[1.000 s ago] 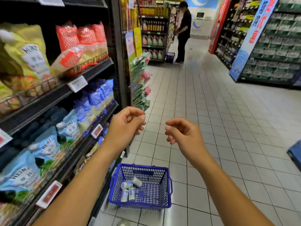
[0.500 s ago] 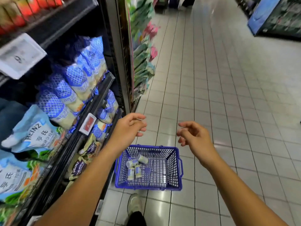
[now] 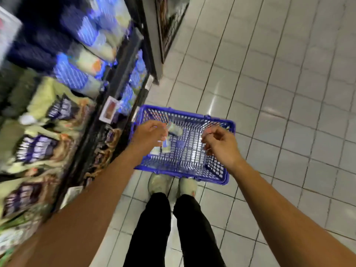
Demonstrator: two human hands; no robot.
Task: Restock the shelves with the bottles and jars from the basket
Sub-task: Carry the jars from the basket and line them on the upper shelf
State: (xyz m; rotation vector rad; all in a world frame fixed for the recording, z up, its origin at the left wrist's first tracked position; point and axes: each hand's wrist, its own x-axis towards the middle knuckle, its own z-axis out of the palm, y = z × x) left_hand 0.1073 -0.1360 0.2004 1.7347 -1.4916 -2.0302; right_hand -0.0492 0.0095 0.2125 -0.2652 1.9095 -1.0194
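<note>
Both empty, loosely curled hands, left hand (image 3: 149,134) and right hand (image 3: 221,144), are held above the blue plastic mesh basket (image 3: 217,170); a small pale jar (image 3: 174,129) must next be gripped.

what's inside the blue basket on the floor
A few small pale jars lie in the left part of the blue basket. The left hand covers some of them, so the count is unclear. The rest looks bare mesh.
</note>
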